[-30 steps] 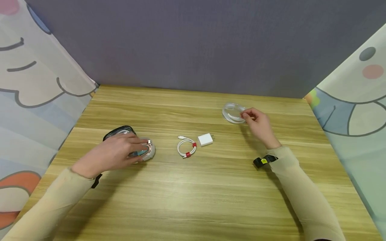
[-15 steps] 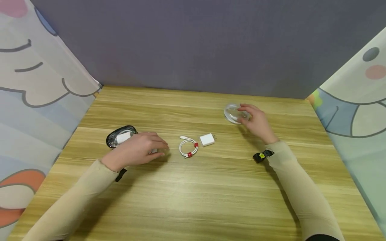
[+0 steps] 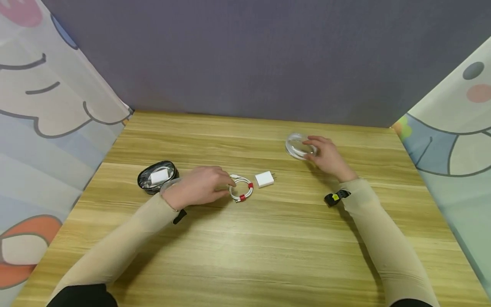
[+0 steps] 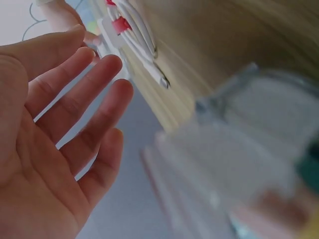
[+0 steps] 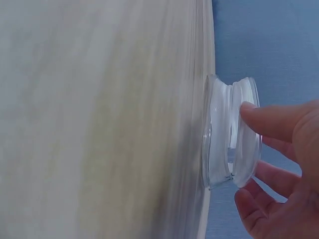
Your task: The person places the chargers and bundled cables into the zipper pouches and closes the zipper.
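Observation:
My left hand (image 3: pixel 205 186), fingers loosely extended, hovers at the left edge of a coiled white cable (image 3: pixel 246 195) with red ties. In the left wrist view the palm and fingers hold nothing, and the cable (image 4: pixel 142 37) shows beyond the fingertips. Thumb and fingers of my right hand (image 3: pixel 328 158) hold a clear round plastic case (image 3: pixel 294 149) with a coiled white cable inside. In the right wrist view the thumb lies on the upper rim of the case (image 5: pixel 219 134), with fingers around its far side. A white charger plug (image 3: pixel 264 179) lies between the hands.
At the left sits a black oval case (image 3: pixel 143 181) with a white adapter and cable in it. A clear container (image 3: pixel 168 184) beside it is mostly hidden by the left hand; a blurred clear container (image 4: pixel 239 144) fills the left wrist view's right side. A grey wall panel (image 3: pixel 245 59) closes off the back.
My left hand has left the clear container at the left and moved right to the red-tied cable. The right hand has spread its thumb and fingers wider around the round case.

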Demonstrator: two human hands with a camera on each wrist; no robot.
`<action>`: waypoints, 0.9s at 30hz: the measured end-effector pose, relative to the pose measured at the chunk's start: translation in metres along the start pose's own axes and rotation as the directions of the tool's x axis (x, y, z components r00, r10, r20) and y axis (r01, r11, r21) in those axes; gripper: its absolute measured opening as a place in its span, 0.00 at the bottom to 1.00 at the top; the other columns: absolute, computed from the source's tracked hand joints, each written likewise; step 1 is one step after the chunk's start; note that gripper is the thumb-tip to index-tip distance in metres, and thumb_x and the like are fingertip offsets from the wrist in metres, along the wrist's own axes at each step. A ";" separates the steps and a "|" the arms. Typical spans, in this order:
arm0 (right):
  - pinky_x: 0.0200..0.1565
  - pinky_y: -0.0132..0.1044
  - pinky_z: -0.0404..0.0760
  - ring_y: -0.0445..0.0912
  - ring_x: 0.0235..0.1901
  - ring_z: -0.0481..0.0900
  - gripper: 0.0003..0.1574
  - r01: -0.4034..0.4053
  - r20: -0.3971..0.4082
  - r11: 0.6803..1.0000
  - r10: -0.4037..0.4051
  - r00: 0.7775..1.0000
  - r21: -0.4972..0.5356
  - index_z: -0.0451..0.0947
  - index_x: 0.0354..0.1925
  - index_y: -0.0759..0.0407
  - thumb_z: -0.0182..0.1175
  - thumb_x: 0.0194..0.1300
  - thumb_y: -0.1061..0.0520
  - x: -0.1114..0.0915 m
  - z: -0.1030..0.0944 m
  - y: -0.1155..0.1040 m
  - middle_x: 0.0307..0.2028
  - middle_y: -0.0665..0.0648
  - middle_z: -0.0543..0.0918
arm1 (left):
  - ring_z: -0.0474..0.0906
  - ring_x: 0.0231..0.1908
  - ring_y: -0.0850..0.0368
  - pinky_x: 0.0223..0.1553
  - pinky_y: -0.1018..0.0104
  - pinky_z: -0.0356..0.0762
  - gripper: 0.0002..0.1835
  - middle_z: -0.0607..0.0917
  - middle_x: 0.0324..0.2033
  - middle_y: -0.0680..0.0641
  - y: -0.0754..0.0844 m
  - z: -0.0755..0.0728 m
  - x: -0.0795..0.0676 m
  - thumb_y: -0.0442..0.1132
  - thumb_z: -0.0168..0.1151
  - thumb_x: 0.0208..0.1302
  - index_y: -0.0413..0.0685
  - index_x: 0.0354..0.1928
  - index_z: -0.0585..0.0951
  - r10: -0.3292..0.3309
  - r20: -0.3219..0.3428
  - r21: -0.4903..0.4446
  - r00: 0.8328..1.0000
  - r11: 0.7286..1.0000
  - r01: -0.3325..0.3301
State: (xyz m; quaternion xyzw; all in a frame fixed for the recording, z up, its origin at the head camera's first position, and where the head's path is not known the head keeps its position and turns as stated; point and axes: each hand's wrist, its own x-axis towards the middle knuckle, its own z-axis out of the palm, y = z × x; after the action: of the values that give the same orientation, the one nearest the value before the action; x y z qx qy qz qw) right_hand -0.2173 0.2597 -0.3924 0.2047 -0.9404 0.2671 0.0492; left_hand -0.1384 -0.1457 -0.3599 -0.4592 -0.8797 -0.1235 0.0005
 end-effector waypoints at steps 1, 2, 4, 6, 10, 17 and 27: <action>0.66 0.65 0.57 0.71 0.64 0.64 0.30 -0.003 0.001 1.000 0.003 1.000 -0.006 0.76 0.59 0.69 0.70 0.60 0.62 0.000 0.000 0.000 0.65 0.72 0.69 | 0.80 0.39 0.61 0.42 0.59 0.80 0.11 0.87 0.43 0.57 0.001 0.001 0.002 0.44 0.70 0.63 0.55 0.47 0.88 -0.005 0.010 -0.004 1.000 1.000 0.005; 0.65 0.65 0.57 0.72 0.63 0.64 0.30 -0.005 0.005 1.000 0.005 1.000 -0.010 0.76 0.59 0.69 0.70 0.61 0.62 0.000 0.000 -0.001 0.65 0.72 0.69 | 0.80 0.39 0.61 0.42 0.59 0.80 0.11 0.87 0.43 0.57 0.001 0.002 0.004 0.45 0.70 0.63 0.55 0.47 0.88 -0.008 0.017 -0.011 1.000 1.000 0.008; 0.65 0.64 0.59 0.71 0.63 0.63 0.30 -0.001 0.009 1.000 0.001 1.000 -0.017 0.76 0.59 0.69 0.70 0.61 0.61 0.000 0.000 -0.001 0.66 0.72 0.69 | 0.80 0.39 0.61 0.42 0.59 0.80 0.12 0.87 0.42 0.57 0.003 0.005 0.008 0.46 0.70 0.62 0.56 0.46 0.88 -0.010 0.033 -0.028 0.999 1.000 0.011; 0.66 0.62 0.58 0.70 0.64 0.63 0.29 0.003 0.015 1.000 -0.003 1.000 -0.022 0.76 0.59 0.70 0.69 0.61 0.62 0.001 0.001 -0.002 0.66 0.71 0.69 | 0.81 0.41 0.61 0.43 0.59 0.80 0.12 0.88 0.42 0.57 0.005 0.007 0.011 0.47 0.71 0.61 0.56 0.46 0.89 -0.012 0.052 -0.040 0.999 0.999 0.014; 0.68 0.59 0.59 0.66 0.66 0.65 0.27 0.008 0.036 0.999 -0.007 0.999 -0.036 0.76 0.59 0.70 0.67 0.63 0.63 0.000 0.002 -0.004 0.67 0.69 0.70 | 0.81 0.40 0.61 0.42 0.60 0.80 0.12 0.87 0.40 0.57 0.009 0.010 0.015 0.48 0.73 0.59 0.57 0.44 0.88 -0.010 0.092 -0.060 0.996 0.998 0.015; 0.62 0.60 0.68 0.66 0.60 0.73 0.22 0.018 0.048 0.999 -0.016 0.999 -0.045 0.78 0.57 0.69 0.64 0.66 0.63 -0.003 -0.001 -0.016 0.63 0.68 0.74 | 0.81 0.41 0.62 0.40 0.61 0.80 0.11 0.87 0.42 0.58 0.011 0.009 0.027 0.47 0.70 0.63 0.57 0.46 0.88 -0.036 0.094 -0.058 0.995 0.997 0.042; 0.57 0.59 0.74 0.64 0.52 0.81 0.16 0.100 -0.038 0.995 -0.100 0.994 -0.019 0.84 0.50 0.67 0.67 0.64 0.62 -0.014 0.002 -0.024 0.51 0.66 0.84 | 0.79 0.33 0.62 0.32 0.65 0.75 0.14 0.86 0.46 0.58 0.021 0.006 0.062 0.48 0.69 0.63 0.57 0.49 0.87 -0.133 0.019 -0.200 0.991 0.971 0.134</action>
State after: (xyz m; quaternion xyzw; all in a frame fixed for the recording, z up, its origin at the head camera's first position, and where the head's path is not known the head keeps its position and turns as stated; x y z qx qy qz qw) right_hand -0.1941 0.2454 -0.3850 0.2458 -0.9301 0.2603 0.0827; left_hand -0.1562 -0.0827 -0.3544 -0.3972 -0.8915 -0.2104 -0.0564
